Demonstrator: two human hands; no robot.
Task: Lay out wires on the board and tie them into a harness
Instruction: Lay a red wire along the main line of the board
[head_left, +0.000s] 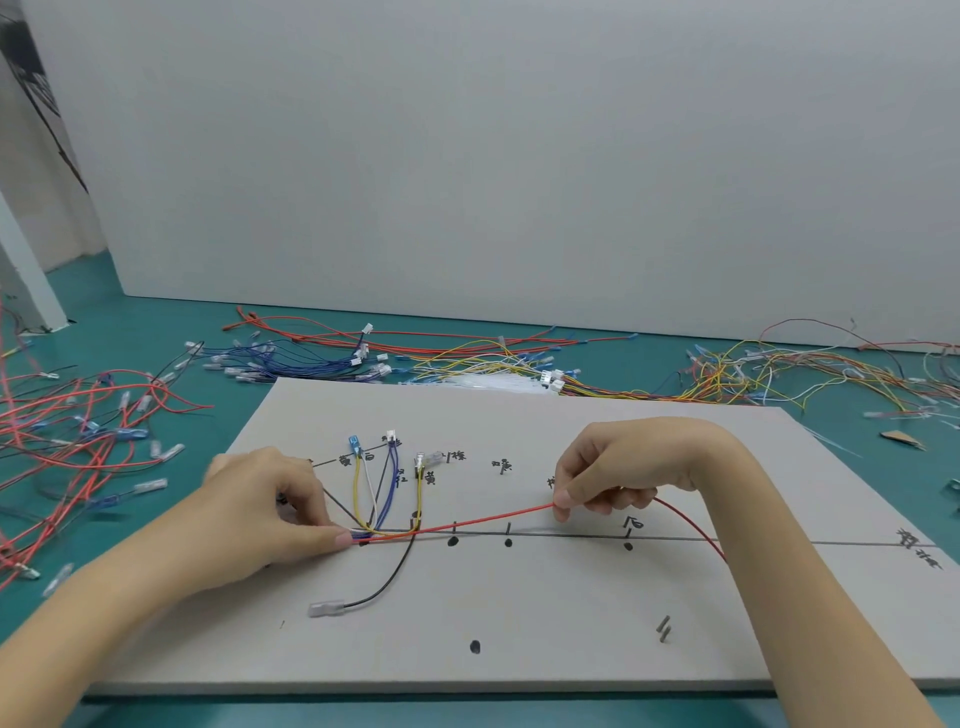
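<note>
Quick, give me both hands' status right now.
Left hand: fingers pinch the wire bundle at the board's junction.
Right hand: fingers pinch the red wire, lifted off the board.

Colours on the bench
Board (519, 613) grey, black lines and dots; table (156, 332) teal. Held wire (483, 518) red; routed wires yellow, white, blue, black. Loose piles: red left, blue middle, yellow-orange right.

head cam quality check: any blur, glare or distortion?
Head view: wide-angle bowing bends the board edges; left hand slightly motion-blurred, right hand and red wire sharp; lighting flat and even, soft shadows, no glare.
</note>
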